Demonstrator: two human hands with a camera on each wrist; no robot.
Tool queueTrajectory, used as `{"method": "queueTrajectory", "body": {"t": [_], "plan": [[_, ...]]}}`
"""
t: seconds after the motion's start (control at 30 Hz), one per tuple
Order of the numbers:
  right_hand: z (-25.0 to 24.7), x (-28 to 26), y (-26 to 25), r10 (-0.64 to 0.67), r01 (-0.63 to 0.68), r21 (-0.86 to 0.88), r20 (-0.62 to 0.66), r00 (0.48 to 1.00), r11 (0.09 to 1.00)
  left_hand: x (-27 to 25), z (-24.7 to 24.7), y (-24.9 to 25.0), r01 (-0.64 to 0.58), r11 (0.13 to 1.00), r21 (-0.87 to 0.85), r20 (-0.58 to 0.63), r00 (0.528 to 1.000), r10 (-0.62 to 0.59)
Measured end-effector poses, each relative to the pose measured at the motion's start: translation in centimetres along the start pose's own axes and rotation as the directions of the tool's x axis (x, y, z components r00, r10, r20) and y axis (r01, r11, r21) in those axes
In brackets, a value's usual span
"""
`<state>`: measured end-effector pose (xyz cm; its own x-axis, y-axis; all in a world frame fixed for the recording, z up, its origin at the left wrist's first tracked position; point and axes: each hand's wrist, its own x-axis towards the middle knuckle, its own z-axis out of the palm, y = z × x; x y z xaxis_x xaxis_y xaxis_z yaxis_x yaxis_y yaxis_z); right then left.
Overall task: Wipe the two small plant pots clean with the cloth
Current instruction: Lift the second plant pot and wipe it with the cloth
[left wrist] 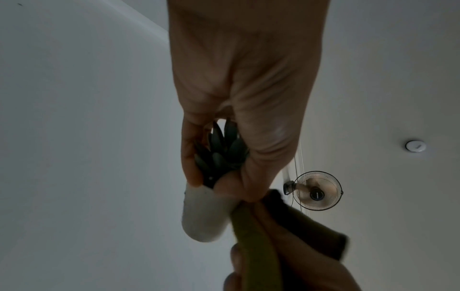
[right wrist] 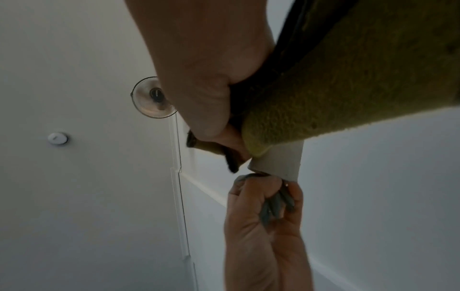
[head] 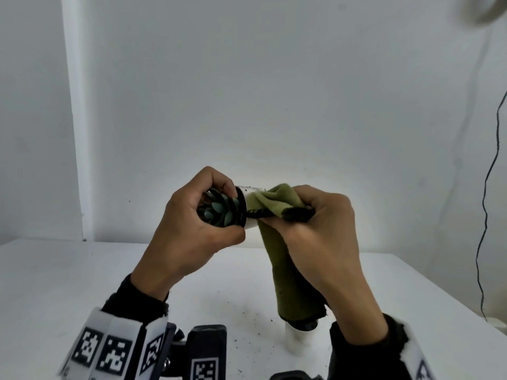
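Observation:
My left hand (head: 211, 212) holds a small white pot (head: 251, 197) on its side in the air, fingers curled round its rim and the dark green succulent (head: 219, 212) in it. The right hand (head: 310, 218) grips an olive green cloth (head: 274, 201) against the pot's side, and the cloth's tail hangs down to the table. From the left wrist, the pot (left wrist: 202, 214) points away below the plant (left wrist: 221, 153), cloth (left wrist: 251, 246) beside it. From the right wrist, the cloth (right wrist: 323, 102) covers part of the pot (right wrist: 281, 163). A second white pot (head: 300, 338) stands on the table, partly hidden under the cloth's end.
Soil crumbs (head: 241, 322) are scattered on the white table (head: 68, 275). A black cable (head: 488, 187) hangs down the wall at the right. A wall fan (left wrist: 317, 190) and a small white ceiling fixture (left wrist: 415, 146) show overhead.

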<state>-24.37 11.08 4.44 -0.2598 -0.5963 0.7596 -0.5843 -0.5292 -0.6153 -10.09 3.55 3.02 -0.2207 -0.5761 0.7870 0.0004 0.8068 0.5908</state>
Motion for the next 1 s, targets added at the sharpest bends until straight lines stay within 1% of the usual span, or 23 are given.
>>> {"method": "queueTrajectory", "body": {"t": [0.03,0.07,0.1,0.13,0.2,0.27,0.37,0.43,0.47,0.5,0.53,0.57,0.6,0.63,0.67,0.7,0.73,0.77,0.83,0.9,1.0], "plan": [[-0.2,-0.1,-0.3,0.031,-0.033,0.118,0.018,0.999,0.993,0.0,0.0,0.0,0.004,1.0,-0.008,0.013,1.0,-0.004],[-0.4,-0.1,-0.5,0.069,-0.069,0.228,0.008,0.998,0.971,0.0,-0.1,0.0,0.004,1.0,-0.005,0.02,1.0,-0.004],[-0.6,-0.1,-0.5,0.108,-0.093,0.297,-0.035,0.994,0.95,0.0,-0.2,0.0,0.0,1.0,0.006,0.021,1.0,0.0],[-0.8,0.0,-0.3,0.141,-0.104,0.313,-0.098,0.985,0.944,0.1,-0.2,0.0,-0.007,1.0,0.015,0.017,1.0,0.007],[-1.0,0.2,0.3,0.17,-0.118,0.231,-0.219,0.961,0.966,0.2,-0.3,0.0,-0.019,1.0,0.018,0.001,1.0,0.019],[-0.9,0.4,0.8,0.156,-0.14,0.078,-0.257,0.954,0.987,0.2,-0.3,-0.1,-0.028,1.0,0.014,0.0,1.0,0.028],[0.2,0.1,1.1,0.083,-0.111,-0.109,-0.236,0.968,0.988,0.1,0.0,-0.1,-0.05,0.997,0.065,0.021,0.999,0.049],[1.0,-0.2,1.0,0.032,-0.061,-0.149,-0.187,0.982,0.987,0.0,0.1,-0.1,-0.049,0.992,0.112,0.031,0.998,0.046],[1.2,-0.4,0.8,0.026,-0.044,-0.131,-0.141,0.99,0.99,0.0,0.0,-0.2,-0.044,0.992,0.121,0.036,0.999,0.04],[1.3,-0.5,0.5,0.035,-0.041,-0.074,-0.086,0.996,0.996,0.0,0.0,-0.3,-0.035,0.993,0.114,0.042,0.999,0.031],[1.3,-0.5,0.1,0.069,-0.067,0.04,-0.039,0.997,0.997,0.0,0.0,-0.4,-0.024,0.995,0.095,0.049,0.999,0.019],[1.2,-0.6,-0.4,0.125,-0.122,0.206,-0.001,0.992,0.971,0.0,0.0,-0.4,-0.015,0.997,0.079,0.055,0.998,0.01],[1.0,-0.5,-0.7,0.196,-0.188,0.387,0.019,0.98,0.903,0.0,0.0,-0.5,-0.013,0.997,0.076,0.053,0.999,0.009],[0.7,-0.4,-0.9,0.28,-0.247,0.544,0.023,0.96,0.802,0.0,-0.1,-0.6,-0.017,0.996,0.083,0.042,0.999,0.014],[0.3,-0.1,-0.8,0.362,-0.288,0.655,0.023,0.932,0.699,0.0,-0.2,-0.6,-0.022,0.996,0.09,0.027,0.999,0.019],[-0.2,0.2,-0.7,0.436,-0.321,0.717,0.027,0.9,0.619,0.1,-0.2,-0.6,-0.025,0.996,0.09,0.013,1.0,0.024],[-0.8,0.5,-0.4,0.489,-0.359,0.744,0.05,0.871,0.563,0.1,-0.3,-0.6,-0.025,0.996,0.085,-0.001,1.0,0.026],[-1.3,0.7,-0.1,0.52,-0.407,0.753,0.101,0.848,0.518,0.1,-0.4,-0.7,-0.021,0.997,0.073,-0.014,1.0,0.022],[-2.3,1.0,0.0,0.53,-0.503,0.739,0.234,0.815,0.447,0.1,-0.4,-0.7,0.0,0.999,0.035,-0.038,0.999,0.001],[-3.0,1.2,0.0,0.498,-0.554,0.727,0.332,0.801,0.406,0.1,-0.2,-0.6,-0.003,1.0,0.021,-0.035,0.999,0.004],[-3.6,1.3,0.1,0.444,-0.565,0.731,0.391,0.806,0.383,0.2,-0.1,-0.6,-0.029,0.999,0.029,-0.002,1.0,0.029]]}}
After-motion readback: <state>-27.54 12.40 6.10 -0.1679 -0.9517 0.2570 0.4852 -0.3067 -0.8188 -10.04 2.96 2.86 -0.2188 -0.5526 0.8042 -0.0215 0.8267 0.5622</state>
